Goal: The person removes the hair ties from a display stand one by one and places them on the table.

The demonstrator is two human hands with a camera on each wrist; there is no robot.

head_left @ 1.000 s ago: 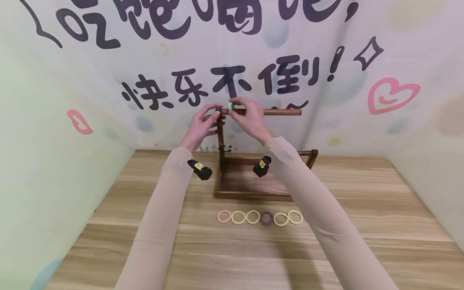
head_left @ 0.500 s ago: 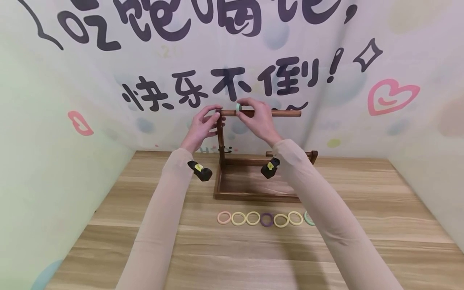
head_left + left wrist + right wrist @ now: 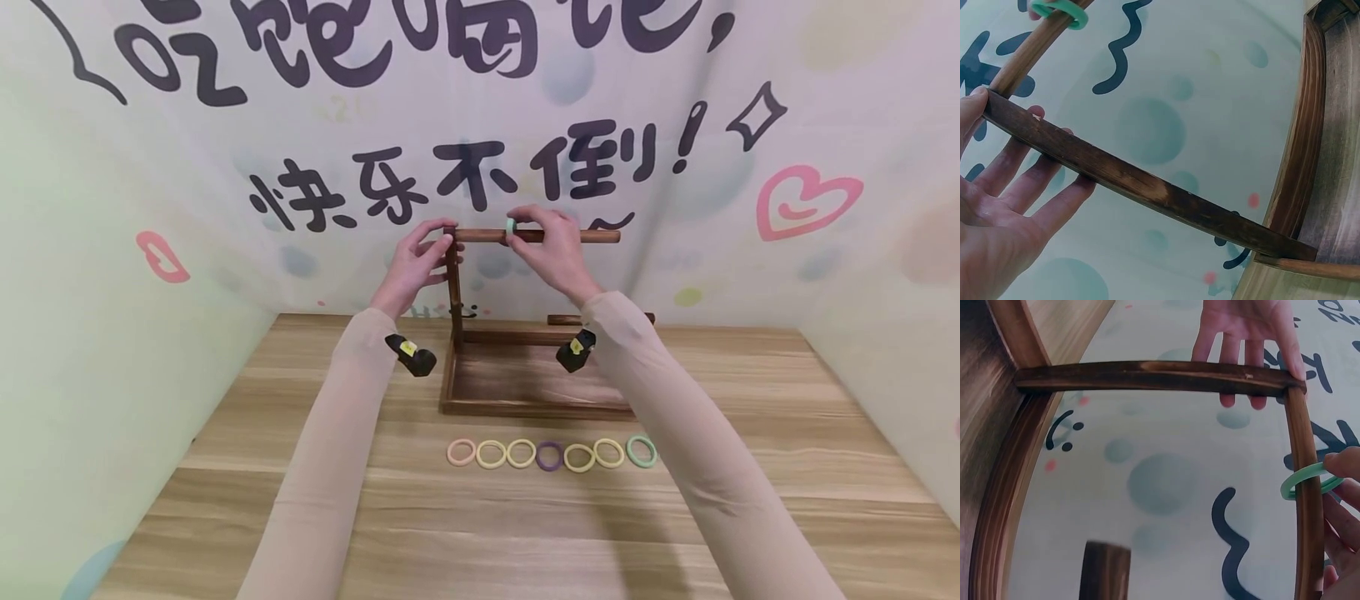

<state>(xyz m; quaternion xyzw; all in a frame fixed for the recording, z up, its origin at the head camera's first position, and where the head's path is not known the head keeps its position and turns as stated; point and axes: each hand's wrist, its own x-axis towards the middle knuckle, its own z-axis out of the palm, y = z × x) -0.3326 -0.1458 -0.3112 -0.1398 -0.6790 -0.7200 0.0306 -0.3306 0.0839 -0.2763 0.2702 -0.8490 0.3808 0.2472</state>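
Observation:
A dark wooden rack stands on the table, with a tall upright post (image 3: 454,287) and a horizontal bar (image 3: 480,236) running right from its top. My left hand (image 3: 415,260) holds the post's upper end, its thumb at the corner and its fingers (image 3: 1063,203) reaching behind the wood. Between thumb and fingers, my right hand (image 3: 555,250) pinches a mint green ring (image 3: 511,226). That ring encircles the bar, left of the bar's middle, as the right wrist view also shows. The bar's right end is free.
In front of the rack's base (image 3: 525,408) lies a row of rings: a pink one (image 3: 461,464), several yellow ones, a purple one (image 3: 550,467) and a green one (image 3: 641,462). A lower, shorter bar (image 3: 562,320) sits at the rack's right, partly behind my right arm. A printed cloth hangs behind.
My right hand has moved right along the bar with the mint green ring, away from the post. The left hand stays at the corner. The table's green ring has come out from behind my arm.

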